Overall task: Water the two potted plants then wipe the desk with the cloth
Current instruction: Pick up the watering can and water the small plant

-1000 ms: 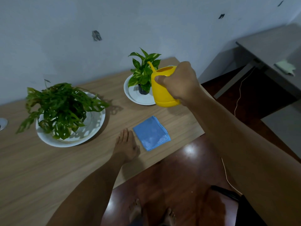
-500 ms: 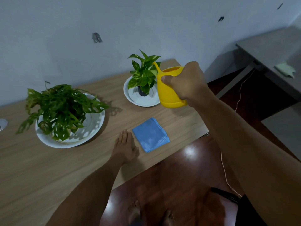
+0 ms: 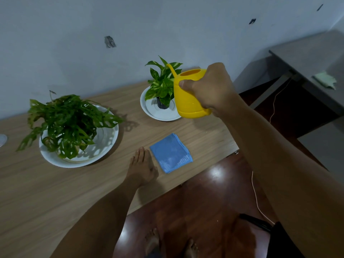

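Over the desk (image 3: 195,131), right hand (image 3: 212,88) grips yellow watering can (image 3: 188,97); left hand (image 3: 142,168) lies flat, fingers together.

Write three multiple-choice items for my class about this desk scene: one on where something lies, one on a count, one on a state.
1. Where does the blue cloth lie?
A. On the wooden desk, just right of the left hand
B. On the large plate
C. On the floor

2. How many potted plants stand on white plates?
A. One
B. Two
C. Three

3. What is the right hand doing?
A. Resting flat on the desk
B. Wiping with the cloth
C. Holding the yellow watering can in the air

Answers:
1. A, the folded cloth sits on bare wood beside the flat left hand.
2. B, the big leafy plant stands on the large plate and the small plant on the small plate.
3. C, its fingers wrap the can, whose spout points toward the small plant.
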A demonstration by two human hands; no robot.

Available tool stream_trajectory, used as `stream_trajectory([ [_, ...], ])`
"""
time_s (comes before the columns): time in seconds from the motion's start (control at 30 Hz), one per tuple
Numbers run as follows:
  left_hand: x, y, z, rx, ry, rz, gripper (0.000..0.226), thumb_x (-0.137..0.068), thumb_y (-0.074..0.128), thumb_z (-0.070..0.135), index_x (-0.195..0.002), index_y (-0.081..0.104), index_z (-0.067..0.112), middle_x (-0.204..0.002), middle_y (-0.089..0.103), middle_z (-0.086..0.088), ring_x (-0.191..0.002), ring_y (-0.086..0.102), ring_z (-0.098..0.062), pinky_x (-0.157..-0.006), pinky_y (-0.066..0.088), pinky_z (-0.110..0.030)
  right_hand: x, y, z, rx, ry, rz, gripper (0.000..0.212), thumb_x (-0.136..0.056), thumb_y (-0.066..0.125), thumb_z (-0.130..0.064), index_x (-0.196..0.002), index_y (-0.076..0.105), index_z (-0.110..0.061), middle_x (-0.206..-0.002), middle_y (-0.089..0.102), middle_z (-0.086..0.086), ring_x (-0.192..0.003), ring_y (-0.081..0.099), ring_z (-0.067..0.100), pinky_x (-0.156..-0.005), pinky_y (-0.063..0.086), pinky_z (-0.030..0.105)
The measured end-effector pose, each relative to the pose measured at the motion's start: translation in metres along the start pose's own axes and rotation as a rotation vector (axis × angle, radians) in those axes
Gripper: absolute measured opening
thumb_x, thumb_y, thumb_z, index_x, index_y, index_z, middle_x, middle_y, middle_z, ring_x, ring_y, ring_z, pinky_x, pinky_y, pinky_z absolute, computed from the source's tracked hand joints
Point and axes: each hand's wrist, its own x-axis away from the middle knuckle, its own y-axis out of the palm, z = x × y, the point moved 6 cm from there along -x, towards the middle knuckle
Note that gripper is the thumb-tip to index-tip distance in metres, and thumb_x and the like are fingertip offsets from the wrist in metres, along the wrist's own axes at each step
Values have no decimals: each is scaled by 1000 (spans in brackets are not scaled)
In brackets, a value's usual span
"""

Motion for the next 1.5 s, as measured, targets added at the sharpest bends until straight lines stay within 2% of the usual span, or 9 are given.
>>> stream_trajectory([
  [0.33,2,-1,2,35,9,12,87,-101,46,44,-164,-1,6,-172,-10,-17,-161,-11,-31,-130,1,-46,-7,-6,3,-14,32,45,58,-75,83,-46,-103,42,-16,-106,47,2,-98,50,20,-77,37,29],
  [0.47,1,0,1,24,10,3,86,-103,43,43,-164,-4,4,-172,-12,-18,-161,-12,-31,-130,-1,-47,-3,-11,7,-1,38,38,64,-74,84,-47,-111,50,-10,-106,50,4,-99,53,22,-76,40,32],
  [0.73,-1,5,-4,14,21,20,87,-103,44,46,-164,-3,4,-172,-11,-18,-161,-11,-32,-130,-2,-46,9,-7,2,1,10,-22,63,-73,85,-48,-105,41,-16,-105,49,2,-97,51,21,-73,40,32],
  [0.8,-2,5,-4,12,22,24,87,-103,44,46,-164,-3,5,-172,-11,-18,-161,-11,-32,-130,-2,-46,11,-4,-2,-12,-6,-34,59,-75,84,-47,-102,41,-16,-94,48,-2,-89,51,17,-65,39,27],
  [0.9,-1,5,-4,17,15,19,87,-103,44,47,-164,-3,5,-172,-11,-17,-161,-11,-31,-130,-2,-45,12,-1,-8,-36,-20,-29,51,-76,84,-45,-84,39,-21,-81,39,-9,-71,43,4,-53,32,22],
  [0.97,-1,4,-4,26,12,14,88,-103,44,47,-164,-3,6,-172,-12,-16,-161,-12,-30,-130,-2,-45,11,1,-12,-50,-22,-21,51,-77,83,-45,-88,40,-20,-82,41,-8,-75,47,7,-58,36,25],
  [1.07,-1,4,-4,40,12,17,88,-102,46,47,-164,-2,6,-172,-11,-16,-161,-11,-30,-130,-2,-45,8,1,-14,-44,-11,2,57,-77,82,-46,-102,41,-15,-100,47,0,-95,50,19,-75,39,31],
  [1.27,-1,4,-5,48,29,47,88,-102,47,47,-164,0,6,-173,-9,-16,-161,-10,-30,-130,-1,-45,3,-7,-10,-16,11,57,56,-77,82,-46,-103,44,-15,-106,48,3,-97,51,21,-76,38,30],
  [1.5,-3,8,-8,45,30,40,89,-102,45,48,-164,-2,7,-173,-11,-15,-161,-11,-29,-131,-2,-45,7,-19,5,22,21,83,67,-75,84,-46,-117,51,-7,-107,48,4,-99,51,21,-75,39,31],
])
